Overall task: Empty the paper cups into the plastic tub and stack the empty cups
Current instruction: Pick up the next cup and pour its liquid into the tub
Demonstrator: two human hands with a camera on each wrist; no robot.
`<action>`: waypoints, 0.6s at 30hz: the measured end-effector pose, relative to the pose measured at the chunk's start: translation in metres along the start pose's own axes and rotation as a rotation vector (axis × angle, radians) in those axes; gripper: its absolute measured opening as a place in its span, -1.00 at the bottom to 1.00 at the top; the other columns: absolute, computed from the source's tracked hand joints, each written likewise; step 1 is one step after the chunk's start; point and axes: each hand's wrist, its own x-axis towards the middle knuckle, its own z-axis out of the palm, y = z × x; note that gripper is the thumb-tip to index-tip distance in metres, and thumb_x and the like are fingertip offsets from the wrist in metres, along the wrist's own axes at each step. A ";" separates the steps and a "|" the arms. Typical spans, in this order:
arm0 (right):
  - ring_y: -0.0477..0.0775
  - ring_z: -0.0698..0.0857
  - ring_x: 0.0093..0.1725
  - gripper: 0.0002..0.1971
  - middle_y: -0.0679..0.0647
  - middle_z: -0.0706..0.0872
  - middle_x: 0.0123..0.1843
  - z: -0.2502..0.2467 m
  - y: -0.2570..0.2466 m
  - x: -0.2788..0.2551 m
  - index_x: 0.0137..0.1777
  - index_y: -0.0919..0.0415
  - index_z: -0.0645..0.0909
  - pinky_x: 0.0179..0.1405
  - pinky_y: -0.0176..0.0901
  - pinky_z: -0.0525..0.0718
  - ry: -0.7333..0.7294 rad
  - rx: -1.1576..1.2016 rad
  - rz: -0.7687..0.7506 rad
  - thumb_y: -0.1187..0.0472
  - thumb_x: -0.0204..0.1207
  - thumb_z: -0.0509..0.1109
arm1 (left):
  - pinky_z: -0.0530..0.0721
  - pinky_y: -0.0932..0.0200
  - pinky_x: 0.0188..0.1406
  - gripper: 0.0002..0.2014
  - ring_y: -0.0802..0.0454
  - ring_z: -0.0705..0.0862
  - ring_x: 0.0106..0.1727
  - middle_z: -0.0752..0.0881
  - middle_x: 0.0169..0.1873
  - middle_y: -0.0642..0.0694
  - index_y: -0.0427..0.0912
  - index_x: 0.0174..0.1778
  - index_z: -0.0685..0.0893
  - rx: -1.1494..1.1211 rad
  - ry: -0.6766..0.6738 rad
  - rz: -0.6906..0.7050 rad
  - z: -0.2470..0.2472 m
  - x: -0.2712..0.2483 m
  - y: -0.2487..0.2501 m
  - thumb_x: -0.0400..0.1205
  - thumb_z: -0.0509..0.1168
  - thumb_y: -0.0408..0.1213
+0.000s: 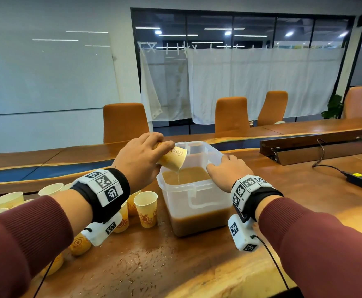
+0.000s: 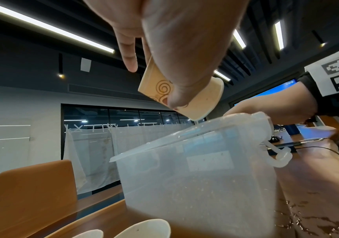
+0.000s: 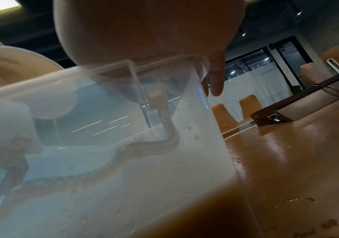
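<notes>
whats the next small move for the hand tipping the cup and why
Probably hold the tilt a moment longer, then lift away. The left hand has the paper cup tipped over the plastic tub, and a thin stream of brown liquid runs from its rim, so it looks not quite empty. The right hand steadies the tub's rim.

I see a pale yellow paper cup printed with orange-brown spirals (image 1: 173, 158) tipped over a frosted, see-through plastic tub (image 1: 199, 196), which holds murky tan-brown liquid (image 1: 186, 175). To the near left stand more cream paper cups with orange swirl prints (image 1: 146, 208), white inside, on a glossy reddish-brown wooden table (image 1: 175, 265) crossed by a dark blue band on its far side. My sleeves are ribbed maroon (image 1: 326, 237), my wristbands black with white blocks bearing black-and-white square codes (image 1: 105, 186), and the far chairs are burnt orange (image 1: 124, 121).
</notes>
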 end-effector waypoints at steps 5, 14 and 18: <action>0.28 0.41 0.59 -0.26 0.16 0.43 0.65 0.000 -0.001 -0.001 0.75 0.19 0.30 0.44 0.24 0.50 0.003 -0.009 -0.002 -0.20 0.64 0.04 | 0.72 -0.18 0.13 -0.30 -0.30 0.63 0.29 0.64 0.30 -0.24 -0.05 0.46 0.58 0.034 0.019 0.000 0.000 -0.001 -0.003 0.39 0.66 -0.25; 0.27 0.43 0.59 -0.28 0.15 0.45 0.64 -0.001 0.000 -0.003 0.72 0.18 0.33 0.44 0.24 0.51 0.010 0.000 -0.005 -0.22 0.65 0.05 | 0.66 -0.03 0.17 -0.36 -0.14 0.65 0.19 0.67 0.25 -0.08 0.08 0.49 0.52 -0.068 -0.122 -0.148 0.010 -0.011 0.001 0.50 0.59 -0.13; 0.28 0.45 0.57 -0.27 0.15 0.47 0.63 -0.001 0.000 -0.002 0.71 0.17 0.33 0.43 0.27 0.52 0.011 0.007 -0.009 -0.23 0.64 0.04 | 0.63 -0.02 0.21 -0.40 -0.10 0.63 0.20 0.66 0.28 -0.04 0.12 0.52 0.48 -0.097 -0.142 -0.194 0.013 -0.019 0.003 0.57 0.52 -0.10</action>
